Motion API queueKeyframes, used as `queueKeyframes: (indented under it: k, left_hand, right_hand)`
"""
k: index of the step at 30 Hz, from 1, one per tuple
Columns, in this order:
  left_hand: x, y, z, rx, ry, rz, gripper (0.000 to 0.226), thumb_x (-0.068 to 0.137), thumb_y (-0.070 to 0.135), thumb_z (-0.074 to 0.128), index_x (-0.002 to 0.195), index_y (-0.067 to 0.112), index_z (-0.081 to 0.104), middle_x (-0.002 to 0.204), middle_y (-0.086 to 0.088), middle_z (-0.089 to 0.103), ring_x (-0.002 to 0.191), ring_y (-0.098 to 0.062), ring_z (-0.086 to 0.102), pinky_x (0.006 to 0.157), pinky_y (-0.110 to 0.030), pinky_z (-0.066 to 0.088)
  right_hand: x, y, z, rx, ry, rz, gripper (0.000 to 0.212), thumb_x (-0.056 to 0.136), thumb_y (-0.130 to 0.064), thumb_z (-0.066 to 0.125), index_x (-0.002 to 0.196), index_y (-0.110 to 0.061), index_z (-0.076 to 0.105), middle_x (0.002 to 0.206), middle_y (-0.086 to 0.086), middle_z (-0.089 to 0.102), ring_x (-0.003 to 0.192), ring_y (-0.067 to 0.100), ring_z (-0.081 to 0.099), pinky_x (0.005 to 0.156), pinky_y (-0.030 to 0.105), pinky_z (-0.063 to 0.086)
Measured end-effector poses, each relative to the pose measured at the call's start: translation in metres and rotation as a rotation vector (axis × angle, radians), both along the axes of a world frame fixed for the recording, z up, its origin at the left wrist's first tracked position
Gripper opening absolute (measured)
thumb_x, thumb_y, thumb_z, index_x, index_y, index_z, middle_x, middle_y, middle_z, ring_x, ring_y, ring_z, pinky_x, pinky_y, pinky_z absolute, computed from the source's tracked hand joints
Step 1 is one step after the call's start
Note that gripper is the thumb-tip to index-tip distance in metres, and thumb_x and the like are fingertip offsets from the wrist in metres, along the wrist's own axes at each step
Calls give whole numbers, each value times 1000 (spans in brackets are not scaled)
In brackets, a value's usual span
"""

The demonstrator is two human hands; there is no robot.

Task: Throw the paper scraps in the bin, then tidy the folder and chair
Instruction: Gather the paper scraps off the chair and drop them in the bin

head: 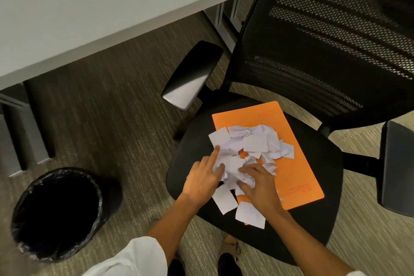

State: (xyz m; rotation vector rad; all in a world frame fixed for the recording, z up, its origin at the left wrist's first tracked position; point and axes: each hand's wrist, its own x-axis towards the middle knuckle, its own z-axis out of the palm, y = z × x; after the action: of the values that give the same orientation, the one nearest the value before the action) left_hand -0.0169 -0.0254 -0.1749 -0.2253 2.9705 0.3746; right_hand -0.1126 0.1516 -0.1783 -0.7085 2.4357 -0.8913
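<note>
A heap of white paper scraps (pixel 251 143), some crumpled and some flat, lies on an orange folder (pixel 295 177) on the seat of a black office chair (pixel 313 219). My left hand (pixel 203 179) rests on the heap's left side, its index finger stretched forward onto a scrap. My right hand (pixel 257 184) curls its fingers into crumpled scraps near the heap's front. Two flat scraps (pixel 225 197) lie on the seat beside the folder's near corner. A black-lined bin (pixel 60 215) stands on the carpet to the left of the chair.
A white desk (pixel 89 6) spans the upper left, its grey legs behind the bin. The chair's mesh backrest (pixel 336 40) rises at upper right, with armrests (pixel 192 74) on both sides. My shoes show below the seat's front edge.
</note>
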Motion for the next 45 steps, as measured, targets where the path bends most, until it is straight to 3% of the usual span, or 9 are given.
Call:
queueKeyframes:
  k: [5, 10, 14, 22, 29, 35, 40, 43, 45]
  left_hand:
    - [-5, -4, 6, 108, 116, 113, 16, 70, -1, 81, 80, 5, 70, 140, -21, 57, 83, -30, 68, 54, -35, 56]
    - [-7, 0, 11, 399, 259, 401, 14, 86, -5, 67, 96, 1, 75, 96, -13, 74, 85, -27, 72, 72, -35, 61]
    - [-12, -7, 25, 621, 393, 751, 11, 90, 1, 67, 92, 7, 77, 86, -3, 75, 76, -4, 67, 71, -5, 47]
    - [1, -26, 48, 1639, 430, 1388, 16, 86, -4, 71, 94, 10, 71, 81, 1, 76, 77, -15, 71, 57, -25, 57]
    - [19, -15, 51, 1918, 436, 1323, 17, 90, -7, 63, 89, 9, 69, 86, -5, 77, 80, -18, 72, 62, -30, 59]
    - [26, -4, 51, 2080, 443, 1267, 27, 92, -3, 60, 81, 14, 77, 89, -13, 76, 76, -22, 73, 58, -31, 59]
    - [34, -5, 49, 2171, 449, 1165, 21, 99, 16, 54, 111, 11, 70, 114, -16, 72, 99, -29, 70, 68, -40, 61]
    - [35, -3, 47, 2126, 421, 1078, 54, 85, 29, 74, 131, 8, 54, 122, -17, 69, 106, -31, 68, 72, -40, 62]
    - [34, 0, 42, 2065, 402, 1025, 60, 81, 14, 79, 132, 14, 48, 123, -16, 69, 108, -31, 69, 72, -37, 62]
  right_hand:
    - [-12, 15, 7, -36, 4, -116, 36, 76, -8, 86, 110, -2, 74, 113, 0, 66, 108, 15, 62, 88, 13, 41]
    - [-16, 28, 21, -150, -169, -316, 21, 78, -15, 84, 94, -22, 73, 93, -12, 72, 81, -1, 66, 66, 7, 46]
    - [-15, 34, 35, -240, -311, -435, 14, 79, -19, 82, 89, -26, 76, 85, -11, 77, 77, 1, 71, 61, 15, 53]
    - [-6, 33, 69, -457, -647, -539, 28, 70, -16, 78, 98, -19, 78, 105, 0, 78, 95, 22, 75, 68, 29, 62]
    - [9, -2, 89, -538, -896, -448, 29, 71, -9, 74, 98, -19, 80, 112, 7, 76, 99, 26, 75, 69, 31, 61]
    - [19, -46, 83, -436, -830, -371, 33, 73, -7, 80, 101, -24, 77, 111, 5, 77, 101, 25, 74, 72, 33, 62]
    - [19, -57, 77, -356, -775, -389, 37, 75, -3, 83, 103, -24, 70, 99, -4, 79, 88, 17, 76, 60, 26, 59]
    - [18, -61, 74, -300, -728, -400, 41, 72, -3, 85, 104, -21, 68, 99, -4, 79, 86, 13, 76, 63, 27, 61]
    - [17, -62, 74, -261, -664, -364, 44, 70, -7, 88, 104, -27, 67, 98, -10, 78, 89, 8, 74, 70, 29, 62]
